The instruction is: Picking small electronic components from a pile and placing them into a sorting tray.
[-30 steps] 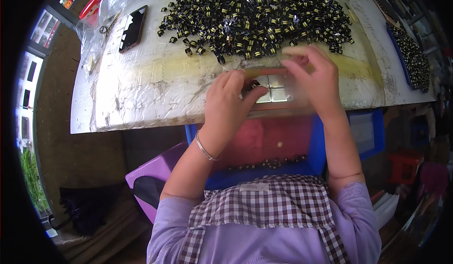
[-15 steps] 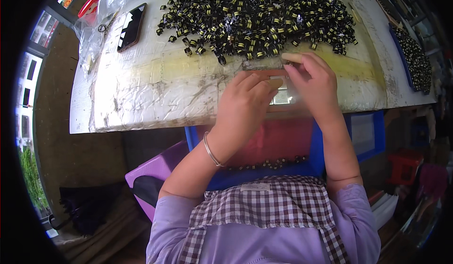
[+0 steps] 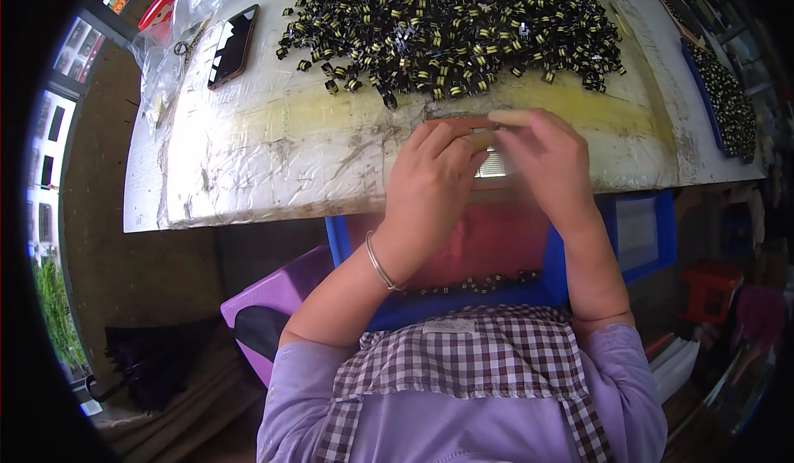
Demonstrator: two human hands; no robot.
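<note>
My left hand [image 3: 432,174], with a bangle at its wrist, rests at the table's front edge with its fingers curled together. Whatever they hold is hidden behind them. My right hand [image 3: 552,155] meets its fingertips, with thumb and index finger drawn close in a pinch, slightly blurred; any part between them is too small to make out. Both index fingers wear pale yellowish finger cots. Under the hands lies a flat reddish-brown block [image 3: 463,122] with a shiny ridged metal plate [image 3: 491,164]. Just beyond is a big heap of small black-and-yellow parts [image 3: 447,33].
A phone [image 3: 233,47] lies at the left on the film-covered table [image 3: 273,157], near clear plastic bags [image 3: 161,74] and a red lid [image 3: 157,8]. Below the edge, a blue-rimmed red tray [image 3: 496,244] holds several parts. Another blue tray [image 3: 719,103] of parts stands far right.
My right hand has come left and slightly down from the heap's edge to my left fingertips. My left hand has barely moved.
</note>
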